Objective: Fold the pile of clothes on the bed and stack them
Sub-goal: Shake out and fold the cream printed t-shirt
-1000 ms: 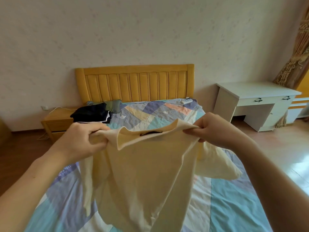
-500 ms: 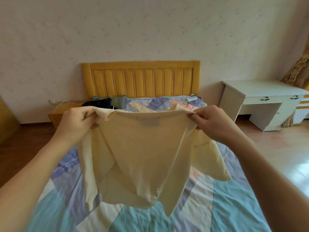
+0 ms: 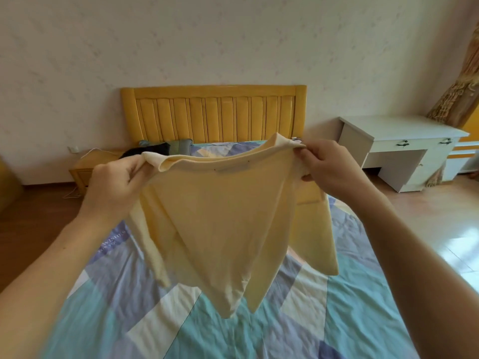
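Left hand [image 3: 114, 187] and right hand [image 3: 329, 169] each pinch the yellow shirt [image 3: 220, 218], holding it above the bed [image 3: 337, 307].

The wall [image 3: 233, 40] is pale, with a faint pattern. A yellow wooden headboard [image 3: 215, 112] with vertical slats stands against it. At its left is a low wooden nightstand [image 3: 83, 172], and a white cable [image 3: 90, 152] goes to a wall socket [image 3: 73, 149]. At the right stands a white desk [image 3: 399, 146] with two drawers, next to a golden curtain [image 3: 458, 94]. The glossy wooden floor [image 3: 440, 218] reflects daylight.
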